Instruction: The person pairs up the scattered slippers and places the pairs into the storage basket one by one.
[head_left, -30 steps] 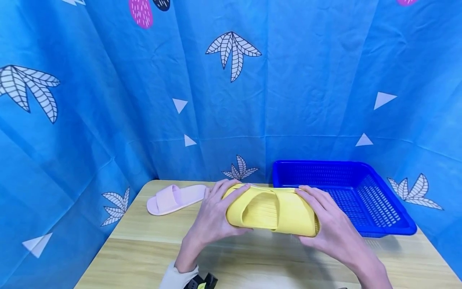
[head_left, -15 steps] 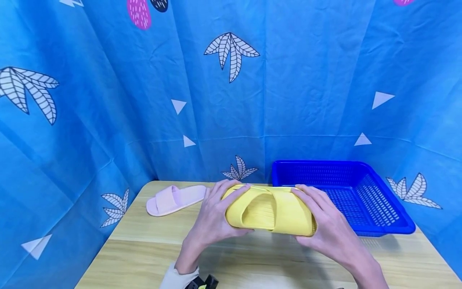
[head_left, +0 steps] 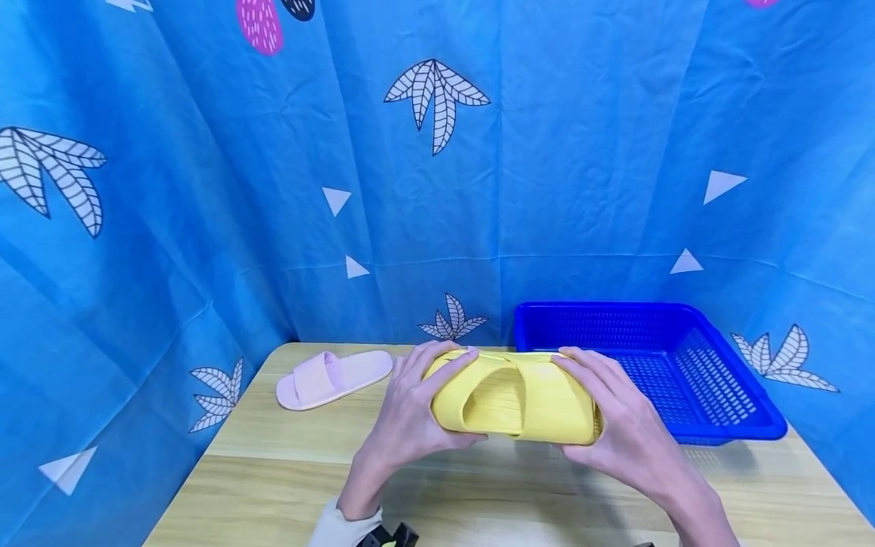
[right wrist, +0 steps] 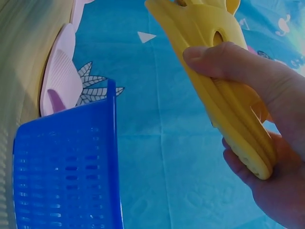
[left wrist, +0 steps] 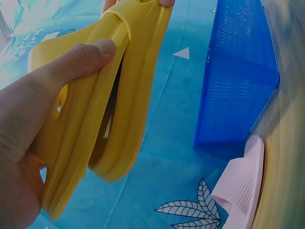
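Note:
A pair of yellow slippers [head_left: 555, 403] is held sideways over the table, one lying against the other. My left hand [head_left: 405, 414] grips the left end, fingers over the top edge and thumb underneath. The other end is gripped by my right hand [head_left: 632, 429] in the same way. In the left wrist view a narrow dark gap runs between the soles of the yellow slippers [left wrist: 126, 119], and the thumb presses on the nearer sole. In the right wrist view my right thumb lies along the side of the yellow slippers [right wrist: 209, 90]. The palms hide both ends.
A pink slipper [head_left: 317, 384] rests at the table's left back. In the right wrist view another pink piece [right wrist: 77, 12] shows beyond it. A blue perforated basket [head_left: 724, 380] stands at the back right of the wooden table [head_left: 273, 494]. A blue patterned curtain [head_left: 574, 167] hangs behind.
Both hands keep their grip on the yellow slippers, which have barely shifted. The pink slipper and the basket stay where they were.

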A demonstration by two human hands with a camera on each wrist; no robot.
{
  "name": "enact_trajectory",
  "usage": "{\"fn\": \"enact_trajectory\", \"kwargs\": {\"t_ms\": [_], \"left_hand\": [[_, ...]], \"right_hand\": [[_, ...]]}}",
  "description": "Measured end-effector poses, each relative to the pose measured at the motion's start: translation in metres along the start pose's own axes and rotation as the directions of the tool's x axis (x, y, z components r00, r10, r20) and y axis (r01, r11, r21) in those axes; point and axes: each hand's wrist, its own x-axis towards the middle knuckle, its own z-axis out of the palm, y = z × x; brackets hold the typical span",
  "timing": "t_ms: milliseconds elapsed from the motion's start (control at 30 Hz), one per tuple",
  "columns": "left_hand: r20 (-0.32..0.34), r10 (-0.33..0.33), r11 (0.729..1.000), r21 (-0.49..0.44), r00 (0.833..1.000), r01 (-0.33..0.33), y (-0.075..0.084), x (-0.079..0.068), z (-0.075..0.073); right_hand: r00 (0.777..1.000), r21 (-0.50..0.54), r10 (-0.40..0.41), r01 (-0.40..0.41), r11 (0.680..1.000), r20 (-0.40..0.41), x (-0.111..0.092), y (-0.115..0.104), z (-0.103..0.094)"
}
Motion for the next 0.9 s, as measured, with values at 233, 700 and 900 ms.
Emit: {"fn": "enact_trajectory", "kwargs": {"t_ms": [233,700,900], "left_hand": [[-0.007,-0.004,1.000,-0.018,1.000,0.004,0.0015,0.0003,0.0007],[-0.008,0.002,1.000,-0.001,1.000,-0.002,0.0033,0.0008,0.0060],[0.016,-0.025,1.000,0.014,1.000,0.025,0.0005,-0.0014,0.0080]], "right_hand": [[1.000,0.024,-0.003,0.003,1.000,-0.002,0.0011,0.0013,0.0014],[0.999,0.045,-0.029,0.030,0.999,-0.017,-0.0007,0.0051,0.0081],[0.999,-0.009,-0.033,0.033,0.999,0.026,-0.0009,0.0056,0.0071]]}}
